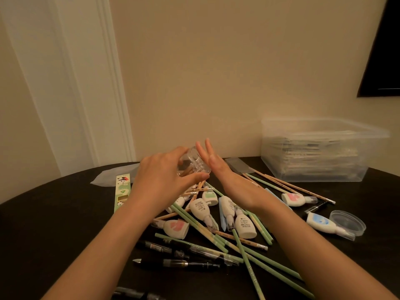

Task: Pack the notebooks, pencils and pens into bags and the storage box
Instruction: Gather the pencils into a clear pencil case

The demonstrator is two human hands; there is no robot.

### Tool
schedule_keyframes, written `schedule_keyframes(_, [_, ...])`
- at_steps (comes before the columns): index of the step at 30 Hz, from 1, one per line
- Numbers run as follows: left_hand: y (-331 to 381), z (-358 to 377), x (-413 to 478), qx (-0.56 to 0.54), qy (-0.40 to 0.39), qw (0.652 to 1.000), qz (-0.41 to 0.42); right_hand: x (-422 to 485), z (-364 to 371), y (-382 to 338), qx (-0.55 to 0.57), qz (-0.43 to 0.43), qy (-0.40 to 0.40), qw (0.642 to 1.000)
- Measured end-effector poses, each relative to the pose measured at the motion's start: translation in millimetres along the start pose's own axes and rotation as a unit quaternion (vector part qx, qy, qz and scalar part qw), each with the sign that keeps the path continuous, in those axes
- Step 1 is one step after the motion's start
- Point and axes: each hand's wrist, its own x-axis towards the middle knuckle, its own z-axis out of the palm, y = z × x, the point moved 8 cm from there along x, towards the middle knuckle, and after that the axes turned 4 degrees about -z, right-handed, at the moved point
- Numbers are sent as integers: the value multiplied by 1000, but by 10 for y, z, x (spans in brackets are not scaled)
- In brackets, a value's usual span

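My left hand [164, 178] grips a small clear plastic jar [195, 162] tipped on its side above the table, with wooden pencil ends showing inside it. My right hand [216, 167] is flat with straight fingers, its palm against the jar's base. Below the hands lies a heap of green and wooden pencils [216, 237], white correction-tape dispensers [244, 224] and black pens [177, 264]. A clear storage box [313, 152] stands at the back right with a stack of notebooks inside.
A round clear lid [347, 221] lies at the right beside a blue-labelled dispenser [320, 223]. A green pencil carton [122, 191] and a clear plastic bag [116, 174] lie at the left. The dark round table [54, 224] meets the wall behind.
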Motion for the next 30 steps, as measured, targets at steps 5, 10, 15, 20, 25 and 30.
schedule_keyframes(5, [8,13,-2,14,3,1000,-1,-204,-396,-454,53,45,59,996])
schedule_keyframes(10, [38,108,15,58,-20,998,28,-415,-932,113,-75,190,143,968])
schedule_keyframes(15, [90,179,4,60,-35,996,54,-689,-1010,763,-237,335,55,910])
schedule_keyframes(20, [85,226,2,76,-47,994,64,-801,-866,965,-318,392,5,863])
schedule_keyframes(25, [82,211,-1,69,-47,995,63,-872,-906,1011,-360,404,21,840])
schedule_keyframes(30, [51,187,17,68,-42,995,62,-887,-868,1036,-360,415,-8,836])
